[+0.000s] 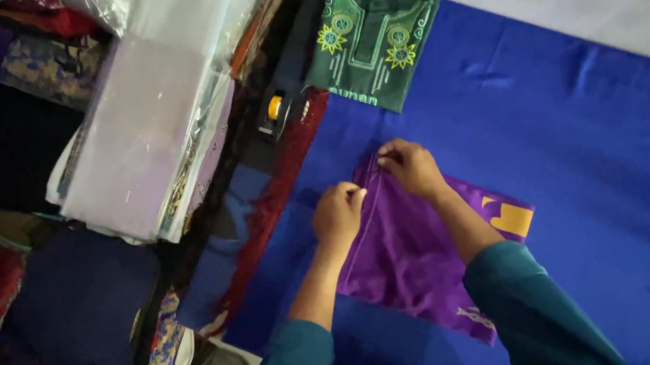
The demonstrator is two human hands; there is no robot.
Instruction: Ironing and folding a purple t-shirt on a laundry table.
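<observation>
Head view shows the purple garment (411, 255) lying folded on the blue cloth (594, 170), and both of my grips are on its far corner. My left hand (338, 214) is closed, pinching the edge there, and my right hand (412, 168) is closed on the same corner just beside it. I judge the fabric light, soft and a little slick, so it will slump and slide unless I take it by the hems or a fold line. Its long axis runs from my grip back toward my right sleeve, with a yellow patch (511, 220) to the right of my right forearm. Beyond my grip lies a folded green shirt (372, 32); left of it, a tape dispenser (275, 113) and stacked cloth (147, 123).
</observation>
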